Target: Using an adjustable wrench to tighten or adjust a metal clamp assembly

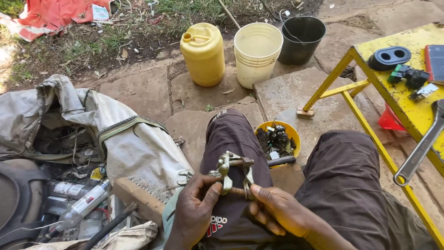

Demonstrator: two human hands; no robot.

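Over my lap, both hands hold a small grey metal clamp (232,172) with bolts through it. My left hand (194,210) pinches its left side between thumb and fingers. My right hand (277,210) grips the bolt end at its lower right. My legs in dark brown trousers (344,185) lie under the hands. Beyond my knees, a yellow bowl (292,135) of dark small parts sits on the stone ground.
A yellow metal table (407,104) at right carries a large wrench (421,148), a black oval part (389,57), and small dark pieces. A yellow jerrycan (202,53), cream bucket (257,52) and black bucket (301,38) stand ahead. A dirty cloth bag (115,134) and bottles (81,203) lie left.
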